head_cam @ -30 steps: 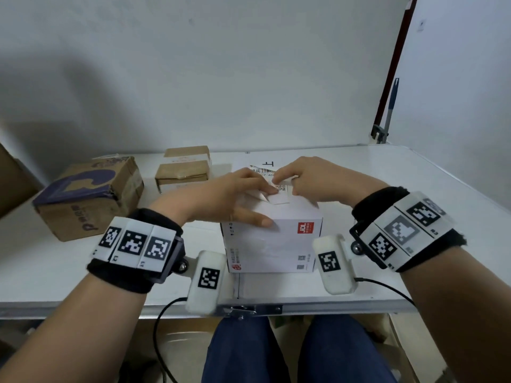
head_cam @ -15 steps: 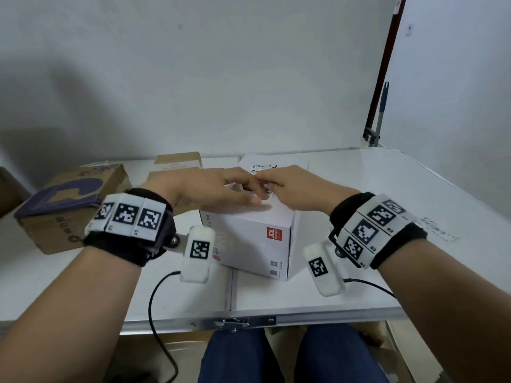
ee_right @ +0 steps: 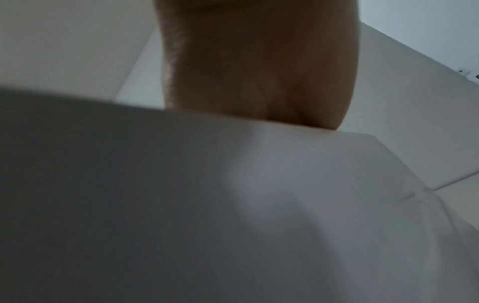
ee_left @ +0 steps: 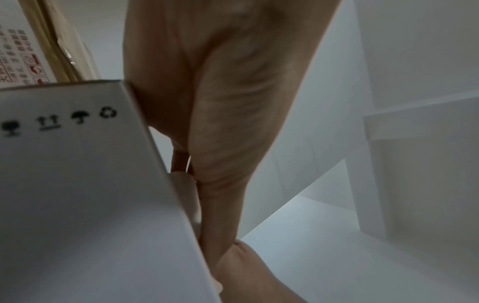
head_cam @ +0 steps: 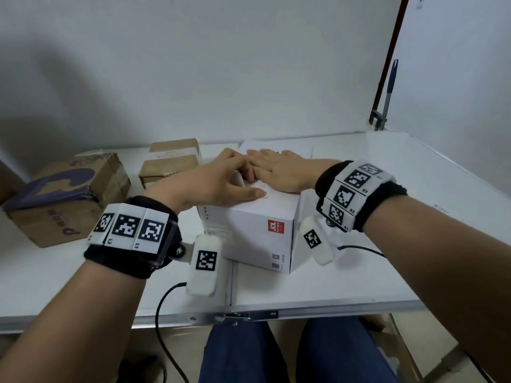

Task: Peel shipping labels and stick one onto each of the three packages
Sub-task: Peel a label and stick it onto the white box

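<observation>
A white box with a red logo stands in the middle of the table, one corner turned toward me. Both hands lie on its top. My left hand presses down with straight fingers, thumb stretched along the near edge. My right hand lies flat beside it, fingertips meeting the left's. Only a white sliver of the label shows between the hands. The left wrist view shows the box side with handling symbols under my palm. In the right wrist view my palm rests on the box.
A brown carton with purple print sits at the left. Two small brown parcels lie behind my left hand. A white sheet lies behind the box. A small paper strip lies at the right of the table.
Both hands went from pinching the label at the box top to lying flat and pressing on it. The box has turned so that a corner faces me.
</observation>
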A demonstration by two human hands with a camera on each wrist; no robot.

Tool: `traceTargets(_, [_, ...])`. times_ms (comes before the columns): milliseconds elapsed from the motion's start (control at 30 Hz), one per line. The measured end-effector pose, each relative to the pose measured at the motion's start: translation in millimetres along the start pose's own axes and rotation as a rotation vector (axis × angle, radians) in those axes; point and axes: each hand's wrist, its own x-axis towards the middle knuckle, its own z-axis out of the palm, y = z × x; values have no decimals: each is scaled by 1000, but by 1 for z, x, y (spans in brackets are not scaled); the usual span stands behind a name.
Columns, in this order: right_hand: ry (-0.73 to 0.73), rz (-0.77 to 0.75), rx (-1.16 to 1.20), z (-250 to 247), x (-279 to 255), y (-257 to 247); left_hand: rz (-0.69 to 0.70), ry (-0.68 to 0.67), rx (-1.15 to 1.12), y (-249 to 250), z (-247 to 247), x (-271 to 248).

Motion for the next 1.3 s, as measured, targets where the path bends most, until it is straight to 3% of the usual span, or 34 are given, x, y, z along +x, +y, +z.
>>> traceTargets(567, [-53, 188, -26, -5, 11, 12, -69, -41, -41, 3, -5, 2])
traceTargets(800, [5, 340, -25, 9, -6, 9, -70, -212, -112, 3, -16, 7])
traceTargets(1300, [-40, 420, 55, -1, -5, 25, -100, -246, -94, 3, -16, 10])
